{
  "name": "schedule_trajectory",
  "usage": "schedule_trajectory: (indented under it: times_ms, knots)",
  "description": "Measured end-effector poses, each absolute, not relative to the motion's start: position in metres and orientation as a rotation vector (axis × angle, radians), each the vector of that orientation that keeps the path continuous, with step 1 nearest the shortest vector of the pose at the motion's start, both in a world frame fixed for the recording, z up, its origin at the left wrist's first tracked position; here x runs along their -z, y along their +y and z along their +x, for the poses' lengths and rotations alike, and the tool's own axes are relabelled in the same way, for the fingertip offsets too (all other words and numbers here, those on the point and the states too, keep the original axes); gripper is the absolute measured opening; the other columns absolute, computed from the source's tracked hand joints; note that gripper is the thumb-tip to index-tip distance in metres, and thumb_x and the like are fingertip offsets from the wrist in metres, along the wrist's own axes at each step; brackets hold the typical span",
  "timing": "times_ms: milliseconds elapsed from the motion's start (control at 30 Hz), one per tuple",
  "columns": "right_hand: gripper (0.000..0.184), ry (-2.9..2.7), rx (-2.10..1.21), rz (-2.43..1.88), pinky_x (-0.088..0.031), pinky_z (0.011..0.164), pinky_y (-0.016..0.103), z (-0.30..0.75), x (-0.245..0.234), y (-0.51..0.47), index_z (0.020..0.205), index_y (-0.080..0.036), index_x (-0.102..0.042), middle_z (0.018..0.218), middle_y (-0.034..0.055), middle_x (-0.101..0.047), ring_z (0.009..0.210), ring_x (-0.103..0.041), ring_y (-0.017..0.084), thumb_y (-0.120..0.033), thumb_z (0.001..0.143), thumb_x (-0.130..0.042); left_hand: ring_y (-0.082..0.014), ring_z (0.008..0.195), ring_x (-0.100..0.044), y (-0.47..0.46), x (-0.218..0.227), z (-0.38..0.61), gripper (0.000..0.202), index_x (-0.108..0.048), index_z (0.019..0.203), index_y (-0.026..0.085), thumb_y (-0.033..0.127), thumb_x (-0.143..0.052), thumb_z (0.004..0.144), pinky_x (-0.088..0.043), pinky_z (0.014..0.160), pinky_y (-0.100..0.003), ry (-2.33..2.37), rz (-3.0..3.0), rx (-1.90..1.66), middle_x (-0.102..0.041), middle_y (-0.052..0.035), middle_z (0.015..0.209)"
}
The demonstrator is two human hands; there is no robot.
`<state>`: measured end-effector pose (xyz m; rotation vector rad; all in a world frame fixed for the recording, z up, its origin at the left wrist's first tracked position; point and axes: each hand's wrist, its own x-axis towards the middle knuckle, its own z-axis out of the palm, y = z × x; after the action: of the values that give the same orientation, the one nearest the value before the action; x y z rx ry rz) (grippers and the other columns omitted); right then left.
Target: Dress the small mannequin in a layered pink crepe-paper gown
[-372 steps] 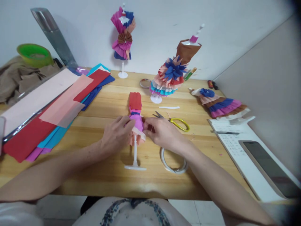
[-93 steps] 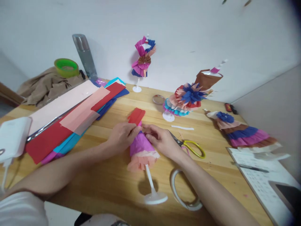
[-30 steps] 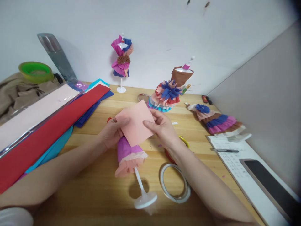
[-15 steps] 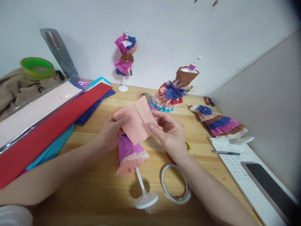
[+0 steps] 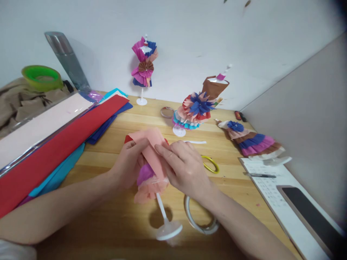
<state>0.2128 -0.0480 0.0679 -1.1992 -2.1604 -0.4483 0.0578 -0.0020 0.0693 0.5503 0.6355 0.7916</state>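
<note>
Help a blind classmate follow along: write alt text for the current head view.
A person's left hand holds peach paper, the right hand touching it, in front of a small dress form with a purple-and-peach skirt over a wooden table. Behind, two other paper-dressed forms stand; coloured sheets lie at left.

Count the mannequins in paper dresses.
4: a magenta one upright by the wall, a brown-topped one right of it, a striped one lying at far right, and a purple-skirted one in front, partly hidden by pink paper.
</note>
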Motion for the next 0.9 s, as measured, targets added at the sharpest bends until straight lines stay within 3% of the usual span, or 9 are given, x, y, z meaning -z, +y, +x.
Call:
schedule_trajectory:
  times_ms: [100, 167, 267, 400, 567, 633, 767, 900]
  knots:
    - [0.022, -2.213, 0.433, -1.218, -0.032, 0.059, 0.033, 0.212, -0.069, -0.049, 0.107, -0.013, -0.064, 0.082, 0.0078, -0.066, 0.072, -0.052, 0.018, -0.012, 0.091, -0.047, -0.0291, 0.105, -0.065, -0.001, -0.070, 0.057, 0.042, -0.071, 0.095, 0.012, 0.051, -0.064, 0.079, -0.053, 0.091, -0.038, 0.556, 0.524, -0.747, -0.072, -0.0139, 0.103]
    - [0.022, -2.238, 0.393, -1.223, -0.032, 0.059, 0.033, 0.210, -0.070, -0.050, 0.105, -0.014, -0.064, 0.084, 0.0079, -0.066, 0.073, -0.053, 0.018, -0.013, 0.091, -0.047, -0.0303, 0.104, -0.066, 0.000, -0.071, 0.056, 0.045, -0.071, 0.092, 0.014, 0.056, -0.066, 0.076, -0.053, 0.089, -0.039, 0.544, 0.552, -0.727, -0.072, -0.0136, 0.101]
    - [0.022, -2.245, 0.292, -1.197, -0.035, 0.061, 0.034, 0.209, -0.072, -0.052, 0.105, -0.014, -0.065, 0.085, 0.0081, -0.066, 0.074, -0.055, 0.019, -0.016, 0.090, -0.049, -0.0280, 0.094, -0.068, -0.002, -0.072, 0.055, 0.027, -0.070, 0.084, 0.016, 0.042, -0.070, 0.077, -0.054, 0.082, -0.038, 0.605, 0.611, -0.719, -0.072, -0.0119, 0.094]
    - [0.025, -1.965, -0.092, -1.180, -0.042, 0.065, 0.034, 0.216, -0.075, -0.050, 0.104, -0.018, -0.066, 0.080, 0.0059, -0.063, 0.075, -0.057, 0.019, -0.033, 0.091, -0.050, -0.0225, 0.080, -0.069, -0.001, -0.071, 0.056, 0.013, -0.070, 0.082, 0.016, 0.029, -0.068, 0.080, -0.054, 0.077, -0.035, 0.645, 0.619, -0.743, -0.073, -0.0082, 0.086]
    - [0.051, -1.564, -0.641, -1.369, -0.043, 0.064, 0.031, 0.232, -0.064, -0.034, 0.078, -0.019, -0.065, 0.074, 0.0045, -0.063, 0.068, -0.055, 0.017, -0.054, 0.095, -0.033, -0.0212, 0.081, -0.068, 0.006, -0.066, 0.058, 0.016, -0.072, 0.081, 0.012, 0.027, -0.072, 0.076, -0.054, 0.079, -0.032, 0.636, 0.600, -0.822, -0.074, -0.0093, 0.087]
    - [0.058, -1.558, -0.849, -1.397, -0.038, 0.057, 0.028, 0.232, -0.060, -0.029, 0.064, -0.019, -0.058, 0.062, 0.0015, -0.056, 0.058, -0.049, 0.014, -0.062, 0.092, -0.032, -0.0224, 0.082, -0.069, 0.008, -0.064, 0.058, 0.019, -0.072, 0.083, 0.011, 0.029, -0.072, 0.077, -0.054, 0.080, -0.033, 0.636, 0.599, -0.812, -0.074, -0.0111, 0.088]
    - [0.047, -1.564, -0.907, -1.483, -0.026, 0.047, 0.024, 0.225, -0.059, -0.028, 0.054, -0.019, -0.046, 0.050, -0.0039, -0.039, 0.049, -0.034, 0.009, -0.056, 0.084, -0.051, -0.0237, 0.084, -0.069, 0.009, -0.062, 0.057, 0.017, -0.072, 0.085, 0.013, 0.028, -0.072, 0.076, -0.054, 0.082, -0.036, 0.686, 0.626, -0.810, -0.074, -0.0099, 0.089]
    - [0.037, -1.516, -0.892, -1.533, -0.027, 0.047, 0.023, 0.221, -0.061, -0.029, 0.054, -0.018, -0.050, 0.050, -0.0036, -0.042, 0.049, -0.034, 0.008, -0.045, 0.078, -0.059, -0.0268, 0.085, -0.068, 0.008, -0.066, 0.056, 0.025, -0.072, 0.087, 0.013, 0.034, -0.072, 0.075, -0.052, 0.081, -0.038, 0.663, 0.681, -0.772, -0.074, -0.0110, 0.090]
